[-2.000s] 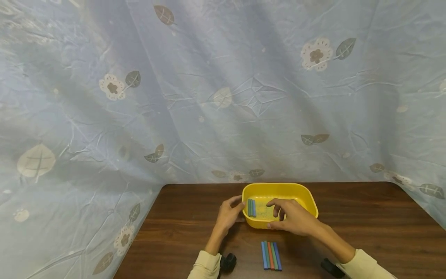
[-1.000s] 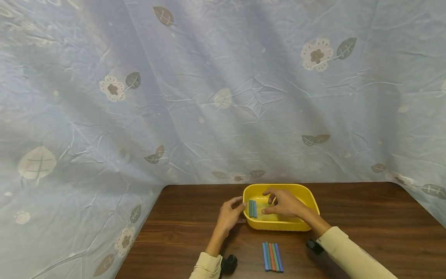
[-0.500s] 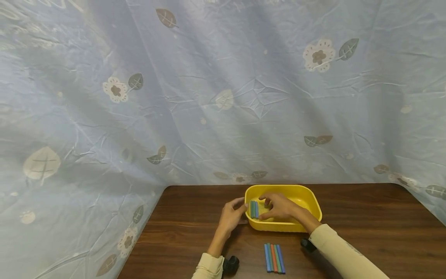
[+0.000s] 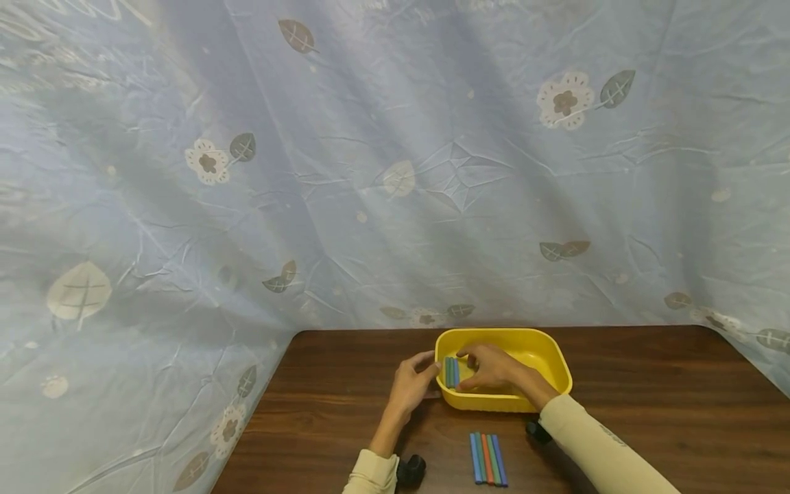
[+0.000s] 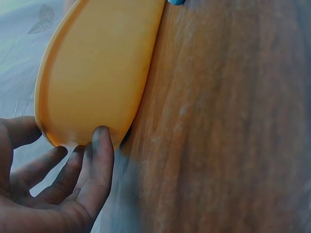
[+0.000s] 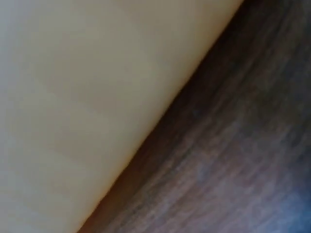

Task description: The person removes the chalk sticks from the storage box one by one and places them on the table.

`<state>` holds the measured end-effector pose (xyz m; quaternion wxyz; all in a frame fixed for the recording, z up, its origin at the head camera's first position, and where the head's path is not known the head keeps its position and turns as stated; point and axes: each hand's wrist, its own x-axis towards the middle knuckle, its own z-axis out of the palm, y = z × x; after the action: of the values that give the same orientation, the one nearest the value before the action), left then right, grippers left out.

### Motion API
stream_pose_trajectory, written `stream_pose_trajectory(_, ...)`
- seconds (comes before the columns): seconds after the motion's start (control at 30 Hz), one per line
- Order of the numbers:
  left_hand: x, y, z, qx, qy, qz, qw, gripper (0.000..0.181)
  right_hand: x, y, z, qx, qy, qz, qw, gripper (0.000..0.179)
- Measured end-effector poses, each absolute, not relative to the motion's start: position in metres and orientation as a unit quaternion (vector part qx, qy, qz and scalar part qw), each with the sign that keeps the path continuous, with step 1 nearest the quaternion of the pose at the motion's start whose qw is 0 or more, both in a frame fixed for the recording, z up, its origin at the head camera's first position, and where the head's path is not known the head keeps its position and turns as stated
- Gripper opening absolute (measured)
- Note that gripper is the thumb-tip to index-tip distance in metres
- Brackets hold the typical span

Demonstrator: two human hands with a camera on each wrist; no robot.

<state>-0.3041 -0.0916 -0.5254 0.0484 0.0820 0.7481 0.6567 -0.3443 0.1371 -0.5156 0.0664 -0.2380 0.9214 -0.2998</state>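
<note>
From the head view, I see that the left hand (image 4: 410, 384) is outside the yellow tray (image 4: 546, 363), its thumb at the left rim. The right hand (image 4: 494, 367) is inside it, thumb and forefinger bent and well apart. Directly to the left of these two tips lie the short sticks (image 4: 452, 372), side by side along the left wall, their long axis going away from the person. The thumb is by the near end of the blue stick (image 4: 456, 372), the forefinger by the far end; whether they touch it, I cannot tell. The right hand is nearer, because the wall separates the left hand from the sticks. Five more sticks (image 4: 487, 458) lie on the surface (image 4: 629, 384), on the person's side of the tray, pointing nearly the same way.

In the left wrist view, the thumb goes over the rim and the other fingers press the outer wall, so this hand holds the tray's end.

The right wrist view shows a blurred pale thing (image 6: 97, 107) above the surface; no hand is visible there.
</note>
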Motion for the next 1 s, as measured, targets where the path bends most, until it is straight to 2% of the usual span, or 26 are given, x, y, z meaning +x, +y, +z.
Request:
stream_pose_trajectory(0.47, -0.308, -0.092, -0.530, 0.085, 0.744, 0.661, 0.052, 0.048, -0.342, 0.134, -0.514, -0.216, 0.930, -0.290, 0.070, 0.066)
stream_pose_trajectory(0.8, -0.307, -0.093, -0.529, 0.081, 0.747, 0.658, 0.053, 0.048, -0.334, 0.146, -0.496, -0.210, 0.929, -0.300, 0.062, 0.075)
stream_pose_trajectory(1.0, -0.306, -0.094, -0.527, 0.081, 0.743, 0.662, 0.048, 0.047, -0.328, 0.154, -0.487, -0.227, 0.928, -0.293, 0.042, 0.073)
